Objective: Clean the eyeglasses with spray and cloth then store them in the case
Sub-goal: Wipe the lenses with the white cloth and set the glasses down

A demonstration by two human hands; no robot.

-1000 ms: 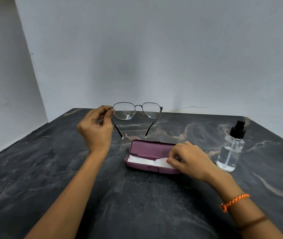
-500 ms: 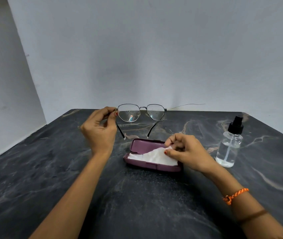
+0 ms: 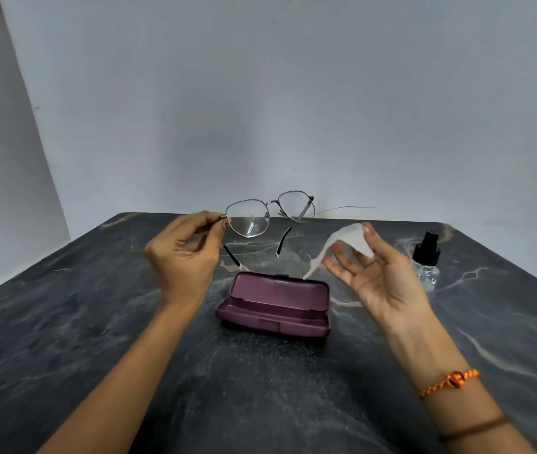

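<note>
Currently I see left hand (image 3: 183, 257) pinching eyeglasses (image 3: 268, 213) by 1 hinge corner above the open case (image 3: 273, 304); right hand (image 3: 380, 273), fingers spread, barely traps cloth (image 3: 342, 239). Risks: frame twisting or dropping, cloth slipping, elbowing spray bottle (image 3: 426, 260).

Your left hand (image 3: 183, 257) pinches the eyeglasses (image 3: 268, 214) by one hinge above the dark marble table (image 3: 64, 322). Your right hand (image 3: 380, 273), palm up, holds a white cloth (image 3: 342, 239) above the open purple case (image 3: 273, 304). The spray bottle (image 3: 426, 260) stands behind that hand.
</note>
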